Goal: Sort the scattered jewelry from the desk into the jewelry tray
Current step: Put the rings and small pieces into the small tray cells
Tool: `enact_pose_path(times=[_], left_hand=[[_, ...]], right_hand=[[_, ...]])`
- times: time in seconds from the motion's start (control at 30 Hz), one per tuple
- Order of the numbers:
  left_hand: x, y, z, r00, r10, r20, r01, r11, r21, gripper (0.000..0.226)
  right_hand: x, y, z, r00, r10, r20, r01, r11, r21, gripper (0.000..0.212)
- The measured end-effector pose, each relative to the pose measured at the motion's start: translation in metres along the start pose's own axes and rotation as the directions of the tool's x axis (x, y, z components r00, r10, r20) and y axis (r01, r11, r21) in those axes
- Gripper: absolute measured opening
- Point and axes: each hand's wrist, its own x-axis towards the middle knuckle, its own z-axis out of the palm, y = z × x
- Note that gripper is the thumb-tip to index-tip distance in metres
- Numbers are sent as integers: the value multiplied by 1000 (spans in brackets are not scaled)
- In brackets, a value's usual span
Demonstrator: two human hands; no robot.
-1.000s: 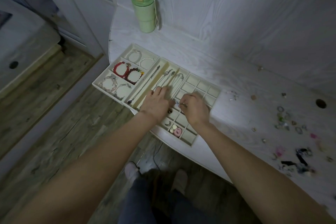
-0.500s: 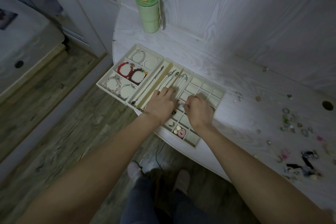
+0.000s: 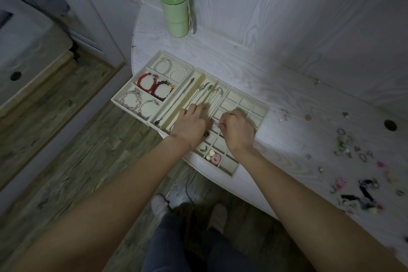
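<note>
right hand (image 3: 237, 130) fingers pinch small silver piece (image 3: 216, 125) | over jewelry tray (image 3: 263, 117) small cells | left hand (image 3: 191, 127) fingers flat on necklace slot, nearer | loose jewelry (image 3: 353, 150) far right on tabletop

I see the cream jewelry tray (image 3: 262, 117) lying flat on the bench, with bracelets and chains inside. Loose rings and bits (image 3: 353, 154) lie scattered at its 3 o'clock.
</note>
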Motion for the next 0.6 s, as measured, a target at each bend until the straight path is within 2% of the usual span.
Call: enact_pose_path(times=[0.13, 0.47, 0.6], left_hand=[[-1, -1, 1, 1000, 5, -14, -6, 1000, -28, 40], [1, 3, -5, 1000, -26, -18, 23, 991, -135, 48], [9, 19, -14, 998, -14, -55, 4, 985, -174, 46]], right_hand=[[0, 1, 1, 1000, 4, -2, -4, 1000, 6, 13], [1, 10, -4, 999, -2, -41, 6, 996, 85, 13], [-1, 32, -14, 996, 81, -42, -73, 982, 172, 16]])
